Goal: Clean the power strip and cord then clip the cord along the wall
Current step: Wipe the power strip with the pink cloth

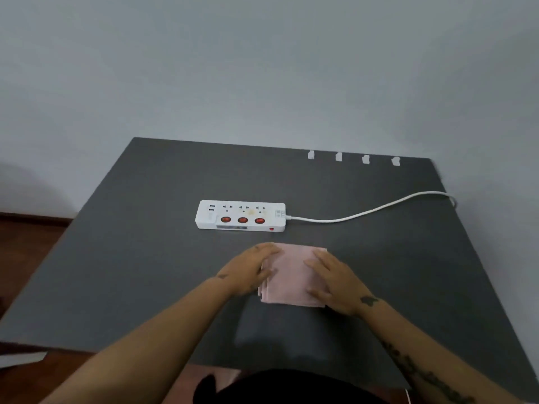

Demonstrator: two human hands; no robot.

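Power strip (241, 215) lies beyond both hands, rigid and light; grip its long edges. Left hand (253, 271) and right hand (332, 275) fingers rest flat, spread on soft cloth (291, 275)

Dark grey table (116, 258), flat matte top, far edge against a pale wall. On it: one white power strip (240, 216) with three red switches, centre; its white cord (370, 212) trailing right to the table's edge; one folded pink cloth (291, 277), near side, just in front of the strip.
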